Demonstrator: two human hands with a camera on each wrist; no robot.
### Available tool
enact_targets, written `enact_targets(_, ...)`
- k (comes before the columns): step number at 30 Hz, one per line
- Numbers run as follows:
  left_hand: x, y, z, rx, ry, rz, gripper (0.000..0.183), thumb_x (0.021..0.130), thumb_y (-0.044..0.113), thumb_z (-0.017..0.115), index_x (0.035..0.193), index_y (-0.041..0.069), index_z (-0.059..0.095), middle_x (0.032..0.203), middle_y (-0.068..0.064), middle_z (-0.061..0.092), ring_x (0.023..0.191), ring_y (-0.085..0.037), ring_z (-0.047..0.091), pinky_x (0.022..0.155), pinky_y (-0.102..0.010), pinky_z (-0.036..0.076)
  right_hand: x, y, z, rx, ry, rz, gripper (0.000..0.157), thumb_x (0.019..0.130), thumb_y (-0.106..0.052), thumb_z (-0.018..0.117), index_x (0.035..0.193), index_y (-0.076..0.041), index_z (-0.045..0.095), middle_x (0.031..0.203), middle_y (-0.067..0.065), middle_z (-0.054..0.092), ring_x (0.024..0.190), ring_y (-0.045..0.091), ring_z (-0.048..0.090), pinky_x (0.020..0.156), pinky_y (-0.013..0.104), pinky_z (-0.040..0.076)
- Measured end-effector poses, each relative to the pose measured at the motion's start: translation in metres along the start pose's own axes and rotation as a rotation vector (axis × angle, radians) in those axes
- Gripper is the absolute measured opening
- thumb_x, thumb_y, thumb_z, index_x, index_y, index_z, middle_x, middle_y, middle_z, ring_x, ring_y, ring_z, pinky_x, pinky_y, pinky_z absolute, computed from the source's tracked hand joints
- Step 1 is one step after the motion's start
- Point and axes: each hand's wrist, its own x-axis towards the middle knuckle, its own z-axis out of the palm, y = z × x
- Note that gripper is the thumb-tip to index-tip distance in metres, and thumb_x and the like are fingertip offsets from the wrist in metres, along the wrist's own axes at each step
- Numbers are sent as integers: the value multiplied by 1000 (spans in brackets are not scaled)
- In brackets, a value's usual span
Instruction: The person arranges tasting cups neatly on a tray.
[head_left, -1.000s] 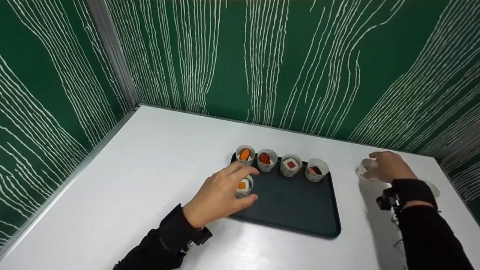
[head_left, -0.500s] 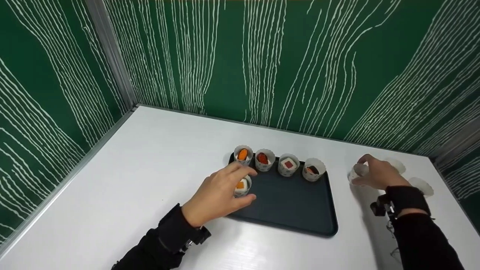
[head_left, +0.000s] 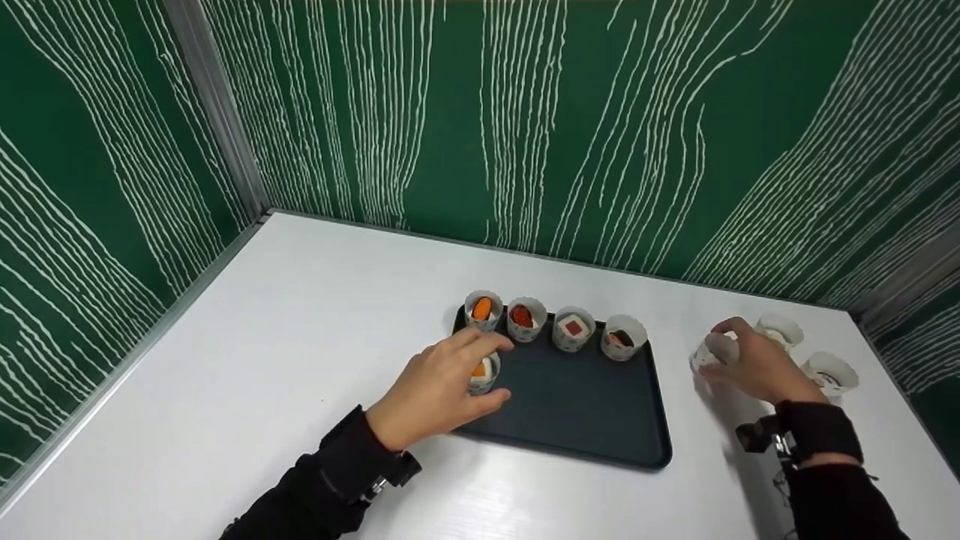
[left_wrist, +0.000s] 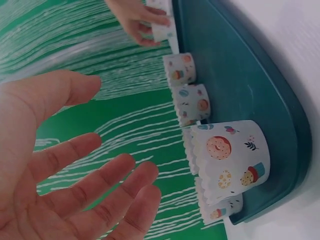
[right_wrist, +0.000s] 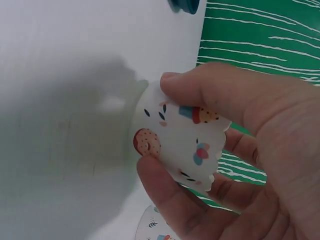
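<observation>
My right hand [head_left: 765,366] grips a white paper baking cup [right_wrist: 172,132] printed with doughnuts and cupcakes, thumb on one side and fingers on the other. The cup's base is close over the white table, right of a dark tray [head_left: 570,409]. My left hand [head_left: 442,386] hovers with spread fingers at the tray's left side, over a baking cup [left_wrist: 232,160] that has a white piece with an orange square in it. In the left wrist view, a gap shows between those fingers and the cup. What the gripped cup contains is hidden.
Along the tray's back edge stand several more cups, holding an orange piece [head_left: 482,308], a red piece [head_left: 522,316], a white piece with a red square [head_left: 574,327] and a dark-and-orange piece [head_left: 621,339]. Two cups, one behind [head_left: 781,327] and one nearer [head_left: 831,373], stand beyond my right hand.
My right hand has shifted slightly left and nearer with the baking cup, and the two cups at the right show more fully. My left hand has stayed in place.
</observation>
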Motion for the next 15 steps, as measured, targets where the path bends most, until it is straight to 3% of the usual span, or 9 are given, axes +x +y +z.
enact_targets(11,4,2,0,-3,-10,1,58,97,30,81,149,16,59,145,-9,64,118,-26,71,93,-45,62,-33,-12,2,28,81,7,77,97,-40,80,151,-2,42,100,18,65,90,29,59,75,38,47)
enact_targets(15,7,5,0,7,-23,-5,62,98,31,81,152,15,56,148,-10,63,125,-28,69,97,-48,61,-39,-23,3,59,111,-25,76,96,-40,82,151,-3,44,114,29,68,98,37,63,75,38,48)
